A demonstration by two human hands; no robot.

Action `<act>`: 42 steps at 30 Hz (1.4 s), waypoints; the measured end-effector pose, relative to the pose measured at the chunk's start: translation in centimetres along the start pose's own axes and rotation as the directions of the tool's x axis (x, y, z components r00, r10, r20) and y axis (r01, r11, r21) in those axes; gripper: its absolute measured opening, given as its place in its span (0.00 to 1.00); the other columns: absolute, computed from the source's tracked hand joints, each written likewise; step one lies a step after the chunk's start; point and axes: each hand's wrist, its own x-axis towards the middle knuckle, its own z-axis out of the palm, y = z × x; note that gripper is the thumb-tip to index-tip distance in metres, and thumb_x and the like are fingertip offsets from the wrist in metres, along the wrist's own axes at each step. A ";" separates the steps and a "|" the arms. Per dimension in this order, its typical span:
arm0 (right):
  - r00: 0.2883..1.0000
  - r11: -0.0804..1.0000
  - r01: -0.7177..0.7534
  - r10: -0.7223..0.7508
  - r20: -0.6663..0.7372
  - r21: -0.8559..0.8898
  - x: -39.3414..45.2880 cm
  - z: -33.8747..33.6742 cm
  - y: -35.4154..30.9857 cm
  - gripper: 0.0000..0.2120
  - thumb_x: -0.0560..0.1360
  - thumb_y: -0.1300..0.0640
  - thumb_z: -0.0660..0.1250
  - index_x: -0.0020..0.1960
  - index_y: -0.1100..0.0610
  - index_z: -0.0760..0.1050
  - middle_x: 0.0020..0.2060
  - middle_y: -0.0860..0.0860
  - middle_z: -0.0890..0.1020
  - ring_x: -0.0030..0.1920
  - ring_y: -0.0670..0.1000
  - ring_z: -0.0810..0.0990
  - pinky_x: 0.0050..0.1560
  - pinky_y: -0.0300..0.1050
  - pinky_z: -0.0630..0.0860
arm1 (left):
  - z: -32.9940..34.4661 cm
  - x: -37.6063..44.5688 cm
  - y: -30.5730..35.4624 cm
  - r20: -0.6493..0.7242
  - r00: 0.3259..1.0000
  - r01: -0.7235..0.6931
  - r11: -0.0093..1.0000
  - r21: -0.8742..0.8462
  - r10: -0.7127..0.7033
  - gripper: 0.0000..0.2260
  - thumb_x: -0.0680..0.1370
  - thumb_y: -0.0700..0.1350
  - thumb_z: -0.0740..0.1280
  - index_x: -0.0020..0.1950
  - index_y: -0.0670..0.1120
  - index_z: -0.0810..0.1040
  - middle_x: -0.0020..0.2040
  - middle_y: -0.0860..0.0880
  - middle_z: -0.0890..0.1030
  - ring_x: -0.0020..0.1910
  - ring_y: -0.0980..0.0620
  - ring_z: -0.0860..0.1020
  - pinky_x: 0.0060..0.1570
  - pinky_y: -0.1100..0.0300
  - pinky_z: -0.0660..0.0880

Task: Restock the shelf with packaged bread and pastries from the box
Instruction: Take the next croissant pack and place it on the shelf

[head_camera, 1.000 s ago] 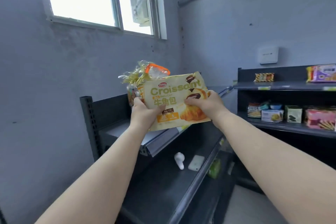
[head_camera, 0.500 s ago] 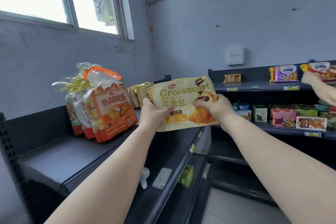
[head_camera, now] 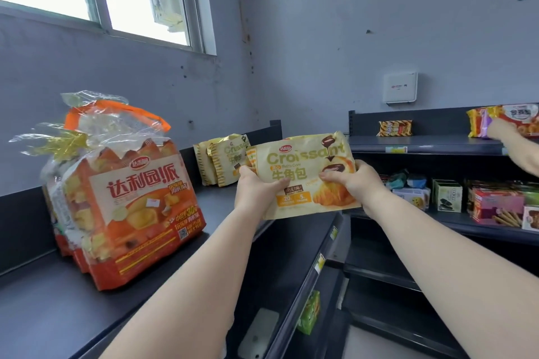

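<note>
Both hands hold one croissant bag (head_camera: 303, 175) upright, label toward the camera, above the front edge of the top shelf (head_camera: 43, 309). The left hand (head_camera: 253, 191) grips its lower left corner, thumb across the front, fingers behind. The right hand (head_camera: 354, 183) grips the right side, fingers curled over the printed croissant. The bag is in the air, touching no shelf.

Behind it, near the shelf's far end, two more croissant bags (head_camera: 221, 159) stand against the back panel. To the left, a group of orange bread bags (head_camera: 125, 198) stands on the shelf. Between these two groups lies bare shelf, just beyond the left hand. The shelf's front edge runs diagonally under the forearms; lower shelves drop away below it, with a green pack (head_camera: 309, 312) on one of them.

Another person's hand (head_camera: 504, 131) touches a packet (head_camera: 513, 119) on the side shelf (head_camera: 423, 144) at far right.

Compared with half a second ago, the bag sits a little further right and nearer the standing croissant bags, the grips are unchanged, and the orange bags appear larger and closer in view.
</note>
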 end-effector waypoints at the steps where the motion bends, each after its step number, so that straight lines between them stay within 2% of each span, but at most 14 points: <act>1: 1.000 1.000 0.004 -0.004 0.018 0.002 1.4 0.7 0.1 0.22 0.66 0.56 0.78 0.54 0.55 0.72 0.51 0.53 0.79 0.53 0.55 0.78 0.54 0.50 0.76 | 0.0 1.5 -0.3 -0.006 1.000 0.011 1.000 -0.009 -0.011 0.26 0.69 0.47 0.76 0.59 0.44 0.65 0.51 0.51 0.74 0.48 0.52 0.75 0.43 0.60 0.74; 5: 0.999 1.000 -0.002 0.002 0.045 0.006 7.0 3.4 1.2 0.26 0.65 0.56 0.78 0.59 0.57 0.73 0.54 0.54 0.80 0.55 0.57 0.79 0.55 0.51 0.77 | 0.0 7.0 -1.9 -0.032 0.998 0.056 0.998 -0.011 -0.056 0.28 0.68 0.47 0.77 0.60 0.43 0.65 0.53 0.50 0.76 0.50 0.51 0.76 0.46 0.57 0.75; 8: 0.996 1.000 -0.005 0.003 0.086 0.018 10.9 5.1 2.5 0.24 0.65 0.57 0.78 0.57 0.56 0.72 0.55 0.55 0.80 0.56 0.57 0.79 0.58 0.53 0.76 | 0.3 10.5 -3.2 -0.066 0.994 0.085 0.996 0.001 -0.085 0.29 0.68 0.47 0.77 0.60 0.44 0.65 0.54 0.49 0.76 0.51 0.50 0.77 0.50 0.54 0.77; 12: 0.983 1.000 -0.009 0.009 0.182 0.000 16.1 7.2 4.0 0.28 0.64 0.55 0.79 0.59 0.55 0.70 0.56 0.54 0.79 0.57 0.57 0.78 0.60 0.55 0.75 | 0.6 14.5 -4.8 -0.133 0.985 0.116 0.992 0.042 -0.109 0.29 0.67 0.48 0.78 0.59 0.44 0.64 0.56 0.47 0.76 0.55 0.47 0.78 0.54 0.50 0.78; 15: 0.959 1.000 -0.007 0.005 0.283 0.003 20.3 8.6 4.6 0.27 0.66 0.57 0.77 0.61 0.56 0.69 0.55 0.53 0.78 0.55 0.56 0.77 0.55 0.51 0.75 | 0.9 17.3 -5.8 -0.200 0.973 0.130 0.989 0.074 -0.113 0.31 0.67 0.49 0.78 0.61 0.43 0.64 0.57 0.47 0.76 0.56 0.47 0.77 0.55 0.49 0.78; 20: 0.875 0.999 -0.014 0.028 0.483 -0.033 27.1 11.5 5.9 0.25 0.68 0.59 0.76 0.61 0.58 0.71 0.54 0.53 0.79 0.48 0.52 0.79 0.39 0.43 0.75 | 1.1 21.0 -7.5 -0.301 0.945 0.182 0.970 0.161 -0.128 0.27 0.70 0.49 0.75 0.61 0.42 0.66 0.61 0.46 0.76 0.59 0.47 0.77 0.55 0.51 0.77; 21: 0.858 0.999 -0.015 0.035 0.513 -0.044 28.2 12.2 6.2 0.26 0.67 0.58 0.77 0.61 0.58 0.71 0.54 0.53 0.80 0.48 0.52 0.80 0.40 0.44 0.77 | 1.0 21.5 -7.7 -0.328 0.937 0.190 0.964 0.185 -0.121 0.26 0.70 0.49 0.75 0.61 0.42 0.66 0.61 0.46 0.76 0.59 0.46 0.76 0.56 0.50 0.77; 23: 0.819 0.998 0.004 0.033 0.573 -0.063 30.1 13.8 6.6 0.30 0.61 0.55 0.79 0.61 0.58 0.74 0.54 0.54 0.82 0.50 0.53 0.82 0.50 0.51 0.80 | 0.7 22.4 -7.9 -0.385 0.916 0.214 0.947 0.239 -0.110 0.26 0.71 0.50 0.74 0.62 0.41 0.67 0.61 0.46 0.76 0.59 0.46 0.76 0.57 0.48 0.76; 25: 0.777 0.996 0.041 0.019 0.629 -0.080 31.6 15.4 7.1 0.31 0.58 0.53 0.79 0.59 0.58 0.76 0.52 0.53 0.83 0.51 0.54 0.83 0.56 0.54 0.79 | 0.3 22.9 -8.1 -0.433 0.893 0.255 0.930 0.263 -0.122 0.27 0.71 0.51 0.73 0.63 0.41 0.67 0.61 0.45 0.76 0.59 0.45 0.76 0.57 0.48 0.76; 30: 0.685 0.992 0.105 -0.017 0.729 -0.076 33.8 18.1 7.5 0.15 0.66 0.65 0.76 0.51 0.57 0.80 0.50 0.54 0.84 0.51 0.54 0.83 0.55 0.50 0.78 | -0.5 23.3 -9.0 -0.456 0.879 0.311 0.891 0.332 -0.137 0.26 0.71 0.52 0.74 0.64 0.44 0.71 0.60 0.48 0.79 0.58 0.47 0.78 0.55 0.49 0.77; 32: 0.658 0.991 0.114 -0.022 0.752 -0.072 34.5 18.2 7.6 0.14 0.67 0.67 0.75 0.49 0.55 0.79 0.51 0.54 0.84 0.51 0.54 0.83 0.52 0.47 0.78 | -0.2 23.3 -8.9 -0.450 0.884 0.305 0.889 0.341 -0.130 0.24 0.71 0.51 0.73 0.63 0.45 0.71 0.59 0.50 0.79 0.57 0.48 0.78 0.52 0.52 0.77; 37: 0.690 0.993 0.110 -0.043 0.722 -0.047 35.8 17.8 7.6 0.15 0.68 0.67 0.73 0.46 0.53 0.72 0.47 0.51 0.80 0.45 0.50 0.80 0.41 0.41 0.76 | 1.2 23.3 -8.1 -0.423 0.894 0.319 0.874 0.367 -0.149 0.21 0.74 0.49 0.71 0.64 0.45 0.71 0.62 0.48 0.78 0.60 0.48 0.77 0.50 0.57 0.75; 40: 0.708 0.989 0.134 -0.052 0.704 -0.062 35.8 18.0 7.8 0.18 0.68 0.64 0.74 0.53 0.54 0.71 0.51 0.52 0.80 0.50 0.53 0.79 0.48 0.45 0.76 | 1.7 23.1 -7.8 -0.444 0.883 0.343 0.855 0.389 -0.152 0.20 0.75 0.48 0.70 0.63 0.44 0.70 0.62 0.48 0.78 0.59 0.48 0.77 0.48 0.59 0.74; 42: 0.734 0.976 0.190 -0.070 0.676 -0.104 35.8 18.0 7.8 0.22 0.67 0.61 0.75 0.57 0.55 0.71 0.52 0.52 0.79 0.52 0.53 0.79 0.52 0.48 0.77 | 2.0 22.9 -7.5 -0.463 0.874 0.363 0.833 0.417 -0.149 0.18 0.75 0.49 0.70 0.60 0.44 0.71 0.60 0.48 0.78 0.55 0.49 0.77 0.44 0.61 0.73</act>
